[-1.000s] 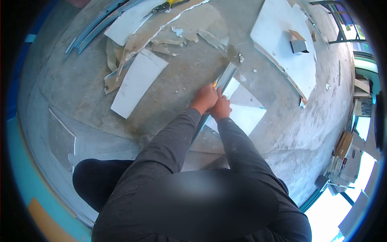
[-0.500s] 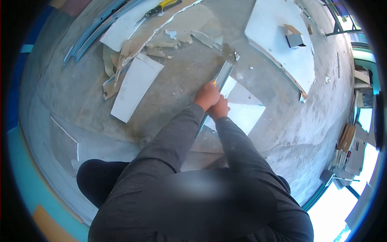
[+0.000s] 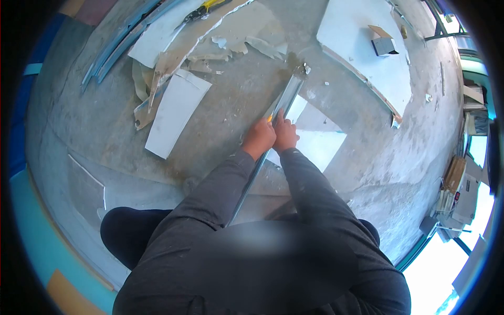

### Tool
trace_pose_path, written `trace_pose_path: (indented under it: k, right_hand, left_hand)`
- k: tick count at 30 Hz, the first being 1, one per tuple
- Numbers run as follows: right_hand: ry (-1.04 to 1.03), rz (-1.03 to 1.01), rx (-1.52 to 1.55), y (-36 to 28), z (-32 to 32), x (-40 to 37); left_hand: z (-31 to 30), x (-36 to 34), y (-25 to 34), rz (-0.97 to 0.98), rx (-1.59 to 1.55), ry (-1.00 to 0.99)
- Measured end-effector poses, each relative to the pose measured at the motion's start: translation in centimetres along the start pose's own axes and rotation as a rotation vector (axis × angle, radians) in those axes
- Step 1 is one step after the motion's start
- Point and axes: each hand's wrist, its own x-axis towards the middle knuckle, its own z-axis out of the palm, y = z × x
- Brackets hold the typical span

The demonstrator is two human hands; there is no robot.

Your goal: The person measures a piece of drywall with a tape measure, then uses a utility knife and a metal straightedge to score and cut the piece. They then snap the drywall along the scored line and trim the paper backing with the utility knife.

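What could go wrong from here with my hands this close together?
The yellow-tipped tool in the left hand sits close to the right hand; if it is a blade, a slip could nick the fingers. The metal channel beside the white board might shift under pressure.

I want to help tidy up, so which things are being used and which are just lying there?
Seem in use:
- yellow tool, in the left hand
- metal strip, under the right hand
- white sheet beside it

Seem just lying about:
- snips
- small box on the big board
- torn scraps
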Motion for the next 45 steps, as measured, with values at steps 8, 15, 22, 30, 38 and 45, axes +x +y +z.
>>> trace_pose_path:
  k: [8, 15, 22, 30, 38, 45]
  right_hand:
    - [-0.03, 0.008, -0.047, -0.1, -0.1, -0.2]
    - [-0.098, 0.031, -0.04, -0.8, -1.7, -0.8]
    - [-0.079, 0.036, -0.007, -0.7, -1.6, -0.8]
    - [-0.082, 0.033, 0.023, -0.4, -1.7, -0.9]
    - [-0.016, 0.061, 0.028, -0.4, -0.5, -0.3]
    - [-0.061, 0.033, 0.038, -0.3, -1.2, -0.5]
  left_hand:
    - [-0.3, -4.6, -2.8, 0.002, 0.003, -0.008]
    - [-0.6, -8.6, -4.8, 0.001, 0.024, -0.012]
    - [-1.4, -11.9, -6.2, -0.052, 0.084, -0.065]
    - [-7.0, -11.8, -2.6, -0.172, 0.287, -0.235]
    - [-1.6, 0.9, 0.3, 0.039, 0.078, -0.02]
    - [-1.2, 4.3, 3.0, 0.0, 0.033, -0.067]
